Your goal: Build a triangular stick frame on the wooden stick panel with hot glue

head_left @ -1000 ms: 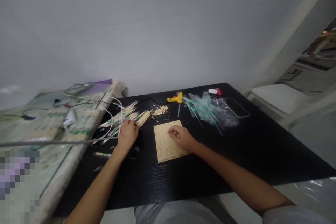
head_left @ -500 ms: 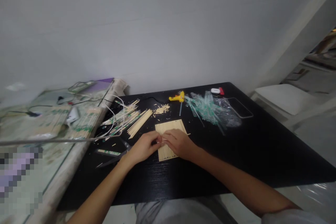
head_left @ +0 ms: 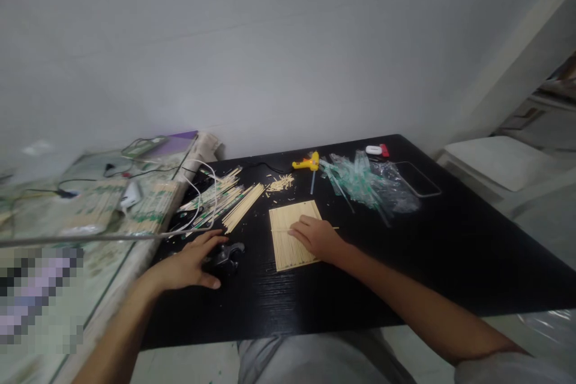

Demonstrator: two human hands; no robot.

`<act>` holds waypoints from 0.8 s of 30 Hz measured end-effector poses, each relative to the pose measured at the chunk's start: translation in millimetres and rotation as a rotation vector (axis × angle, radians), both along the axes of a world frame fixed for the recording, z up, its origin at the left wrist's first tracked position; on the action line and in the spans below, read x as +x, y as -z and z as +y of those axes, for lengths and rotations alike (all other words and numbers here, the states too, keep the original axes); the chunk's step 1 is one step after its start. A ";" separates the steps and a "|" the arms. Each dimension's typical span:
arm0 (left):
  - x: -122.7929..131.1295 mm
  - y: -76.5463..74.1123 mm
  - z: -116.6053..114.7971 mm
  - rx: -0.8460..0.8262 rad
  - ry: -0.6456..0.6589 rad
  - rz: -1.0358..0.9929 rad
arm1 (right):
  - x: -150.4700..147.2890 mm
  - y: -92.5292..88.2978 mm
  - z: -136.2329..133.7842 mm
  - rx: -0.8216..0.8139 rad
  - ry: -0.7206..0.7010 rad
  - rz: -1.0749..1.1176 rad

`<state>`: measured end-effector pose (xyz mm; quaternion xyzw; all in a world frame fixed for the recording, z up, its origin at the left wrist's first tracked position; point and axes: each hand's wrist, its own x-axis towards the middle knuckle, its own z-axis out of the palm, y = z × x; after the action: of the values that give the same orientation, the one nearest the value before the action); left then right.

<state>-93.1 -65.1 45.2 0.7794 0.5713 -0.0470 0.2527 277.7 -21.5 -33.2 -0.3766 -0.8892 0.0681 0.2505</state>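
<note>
A flat panel of bamboo sticks (head_left: 288,255) laid side by side rests on the black table. Across its middle runs a thin bamboo stick (head_left: 279,230), its far end poking out past the panel's right edge. My right hand (head_left: 317,237) is on the panel, fingers closed together over the stick and pressing it down. To the left, my left hand (head_left: 191,264) is spread open above the scissors (head_left: 228,254), whose grey-black handles show beside the fingers. The hand covers their blades.
Loose sticks (head_left: 243,209) and wrapped chopsticks lie behind the left hand. Short cut pieces (head_left: 279,183), a yellow glue gun (head_left: 306,162) and crumpled plastic wrappers (head_left: 355,177) are at the back. A white cable (head_left: 215,192) loops at left. A phone-shaped dark object (head_left: 417,179) lies right.
My left hand has left the panel and moved left to the scissors, its fingers opening. My right hand stays on the panel; the crosswise stick now shows more.
</note>
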 end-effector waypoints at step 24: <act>11.0 -20.8 5.5 0.187 0.163 0.026 | -4.4 1.3 4.6 -0.175 0.017 -0.007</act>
<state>-82.2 -59.6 66.0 0.8429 0.5111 -0.0238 0.1668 273.2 -16.9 -34.5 -0.4049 -0.8776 0.1422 0.2139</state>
